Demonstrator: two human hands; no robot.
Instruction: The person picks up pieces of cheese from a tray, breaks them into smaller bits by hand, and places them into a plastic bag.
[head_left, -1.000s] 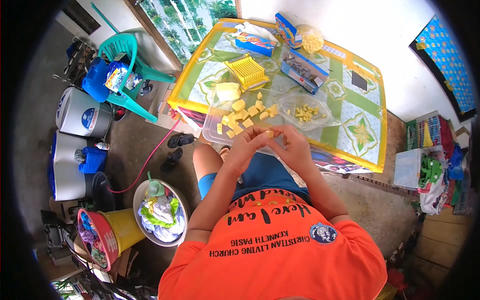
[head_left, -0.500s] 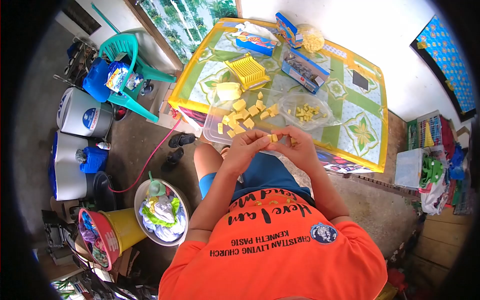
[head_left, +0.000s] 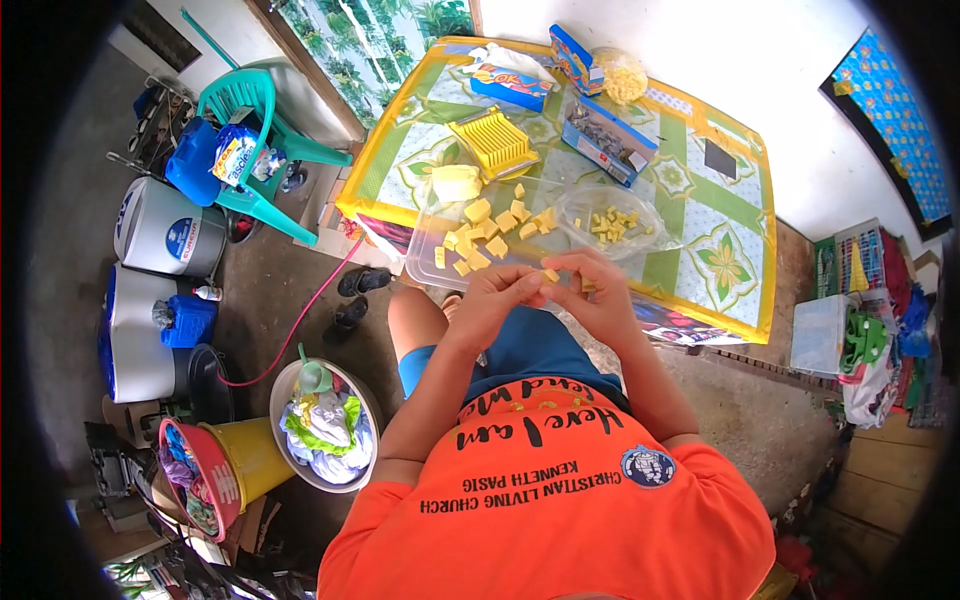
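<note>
The small yellow piece (head_left: pixel 550 276) sat between the two hands, over the near edge of the clear tray (head_left: pixel 416 262). The right hand (head_left: pixel 600 300) pinched it with thumb and forefinger, and a second yellow bit (head_left: pixel 588 285) showed against its curled fingers. The left hand (head_left: pixel 490 308) had its thumb and forefinger drawn together just beside the piece; whether anything was caught between them could not be told. The piece looked light, firm enough to keep its corners yet probably soft under a hard squeeze, liable to dent or crumble, and perhaps a little slick. It seemed best taken by two opposite flat faces, with the pads laid broadly and the corners left alone. The loose yellow chunks (head_left: pixel 478 211) in the tray, bigger than the bits in the clear bag (head_left: pixel 650 238), likely offered fingertips a surer hold.
</note>
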